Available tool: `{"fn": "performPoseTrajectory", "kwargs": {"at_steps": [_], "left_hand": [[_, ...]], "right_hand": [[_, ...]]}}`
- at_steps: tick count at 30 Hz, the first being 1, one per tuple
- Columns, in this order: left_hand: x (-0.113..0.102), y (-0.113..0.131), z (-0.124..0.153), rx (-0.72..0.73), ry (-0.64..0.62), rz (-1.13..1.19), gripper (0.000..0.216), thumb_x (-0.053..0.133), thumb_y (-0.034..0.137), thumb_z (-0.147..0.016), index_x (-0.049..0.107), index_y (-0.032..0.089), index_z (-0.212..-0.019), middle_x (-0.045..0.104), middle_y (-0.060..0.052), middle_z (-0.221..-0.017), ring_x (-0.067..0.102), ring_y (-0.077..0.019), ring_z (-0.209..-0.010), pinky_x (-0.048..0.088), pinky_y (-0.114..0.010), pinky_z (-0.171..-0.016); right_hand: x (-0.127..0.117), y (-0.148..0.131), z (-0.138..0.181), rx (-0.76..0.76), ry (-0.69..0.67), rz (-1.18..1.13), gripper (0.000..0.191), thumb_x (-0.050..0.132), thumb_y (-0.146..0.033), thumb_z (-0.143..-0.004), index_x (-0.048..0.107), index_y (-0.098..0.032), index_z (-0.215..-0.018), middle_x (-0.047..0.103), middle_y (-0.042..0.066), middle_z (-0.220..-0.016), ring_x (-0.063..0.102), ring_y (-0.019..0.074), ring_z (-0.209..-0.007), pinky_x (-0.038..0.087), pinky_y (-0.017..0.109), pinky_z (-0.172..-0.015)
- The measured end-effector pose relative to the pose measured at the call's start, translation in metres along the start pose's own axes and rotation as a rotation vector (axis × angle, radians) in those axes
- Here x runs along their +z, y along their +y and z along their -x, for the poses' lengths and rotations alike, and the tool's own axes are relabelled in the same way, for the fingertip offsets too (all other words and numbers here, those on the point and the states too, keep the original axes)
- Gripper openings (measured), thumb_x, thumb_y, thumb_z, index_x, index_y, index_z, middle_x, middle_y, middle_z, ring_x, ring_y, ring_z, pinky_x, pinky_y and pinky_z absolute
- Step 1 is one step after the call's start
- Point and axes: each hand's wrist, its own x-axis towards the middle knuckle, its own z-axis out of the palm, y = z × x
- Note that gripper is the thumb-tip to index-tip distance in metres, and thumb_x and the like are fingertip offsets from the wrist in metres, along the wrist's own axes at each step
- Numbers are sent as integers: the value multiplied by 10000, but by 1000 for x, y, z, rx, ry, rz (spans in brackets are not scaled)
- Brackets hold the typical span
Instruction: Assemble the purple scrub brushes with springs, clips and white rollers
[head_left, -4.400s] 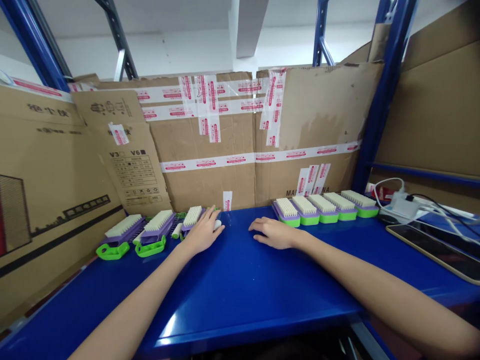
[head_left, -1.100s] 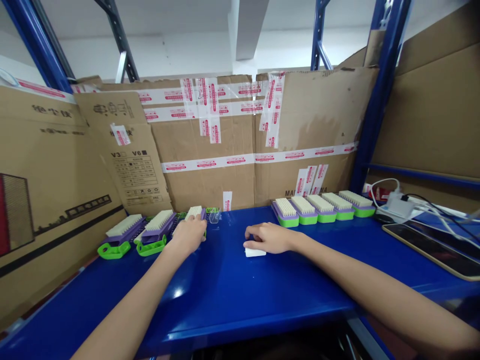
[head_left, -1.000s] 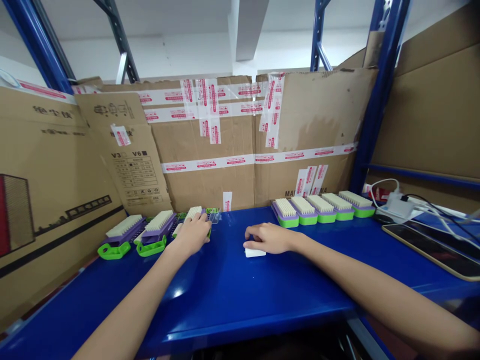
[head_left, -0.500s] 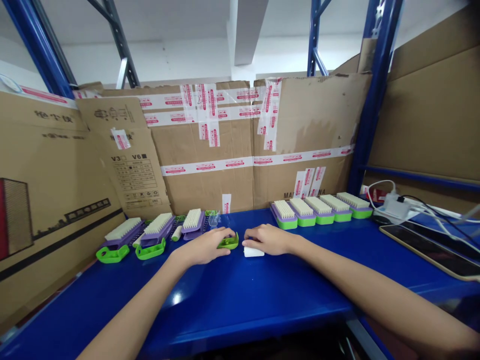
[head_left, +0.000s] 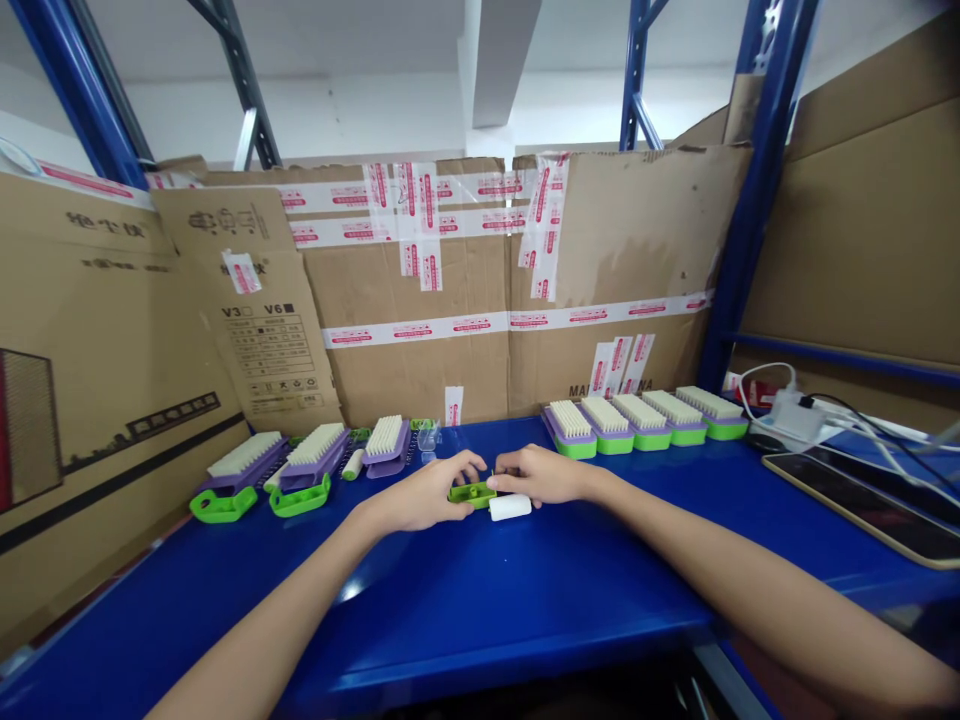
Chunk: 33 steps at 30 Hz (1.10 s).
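Note:
My left hand (head_left: 433, 490) is closed on a green plastic brush part (head_left: 471, 494), which lies open side up between thumb and fingers. My right hand (head_left: 540, 474) is at that part's right end with its fingertips pinched together. What they pinch, if anything, is too small to name. Just below the right fingertips a white block-like piece (head_left: 511, 507) lies on the table, touching or very near the green part. To the left stand purple brush bodies with cream bristles (head_left: 319, 446); loose green curved handles (head_left: 300, 497) lie in front of two of them.
Along the back right runs a row of brushes with green bases (head_left: 651, 419). A phone (head_left: 862, 505) and a white charger with cables (head_left: 799, 415) lie at the far right. Clear plastic pieces (head_left: 429, 437) sit at the back. Cardboard walls (head_left: 420, 375) enclose the blue table (head_left: 450, 620).
My right hand has moved off the white piece and up to the green part. The green part has come right and turned level in my left hand. The white piece shows more fully.

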Motion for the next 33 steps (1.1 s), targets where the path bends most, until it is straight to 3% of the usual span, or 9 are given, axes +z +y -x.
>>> {"fn": "performPoseTrajectory", "kwargs": {"at_steps": [5, 12, 16, 19, 22, 24, 30, 33], "left_hand": [[-5, 5, 2, -23, -16, 10, 556, 735, 267, -853, 558, 246, -1380, 738, -76, -1237, 711, -255, -1113, 559, -414, -996], [-14, 4, 4, -83, -45, 67, 661, 850, 456, -810, 586, 228, -1372, 729, -104, -1281, 696, -283, -1181, 536, -445, -1051], [-15, 2, 3, -65, -20, 95, 548, 765, 508, -902, 619, 219, -1343, 737, -105, -1253, 698, -264, -1159, 565, -404, -966], [-17, -4, -1, -69, 101, 95, 411, 608, 521, -1015, 661, 222, -1293, 749, -99, -1264, 705, -254, -1140, 574, -391, -935], [-21, -16, -4, -69, 321, -1, 385, 434, 468, -1095, 676, 210, -1246, 749, -104, -1287, 699, -257, -1182, 549, -434, -1052], [-23, -27, -5, -83, 409, -197, 372, 402, 408, -1101, 681, 209, -1246, 739, -102, -1311, 662, -271, -1268, 481, -485, -1167], [-14, -60, -3, -170, 316, -509, 441, 404, 296, -1077, 607, 153, -1441, 588, -171, -1593, 501, -295, -1532, 337, -540, -1309], [-12, -69, -3, -210, 266, -558, 459, 419, 275, -1070, 596, 123, -1466, 557, -203, -1619, 461, -309, -1568, 312, -551, -1320]], "right_hand": [[-4, 4, 0, 16, 54, 55, 528, 441, -621, -1117, 609, -184, -873, 647, -14, -688, 607, 111, -511, 416, 244, -596], [-8, 5, 2, 41, 59, 18, 567, 437, -676, -1094, 607, -185, -866, 674, 8, -744, 611, 117, -525, 424, 250, -562], [-12, 4, 3, 74, 79, 6, 561, 444, -660, -1096, 649, -175, -902, 666, 6, -731, 617, 123, -542, 444, 255, -581], [-15, 3, 3, 79, 97, 69, 493, 446, -562, -1124, 660, -173, -910, 680, 16, -737, 610, 127, -573, 422, 261, -609], [-18, 4, 3, 74, 118, 185, 426, 462, -470, -1136, 647, -183, -882, 686, 25, -739, 612, 142, -613, 390, 277, -630], [-18, 5, 3, 61, 130, 284, 395, 478, -430, -1136, 639, -190, -867, 700, 41, -767, 634, 166, -669, 380, 294, -652], [-16, 8, 3, 45, 120, 431, 333, 492, -388, -1136, 683, -195, -943, 766, 97, -942, 708, 232, -851, 402, 323, -727], [-16, 8, 3, 47, 115, 443, 327, 494, -378, -1135, 691, -192, -952, 773, 101, -974, 718, 237, -879, 416, 324, -739]]}}
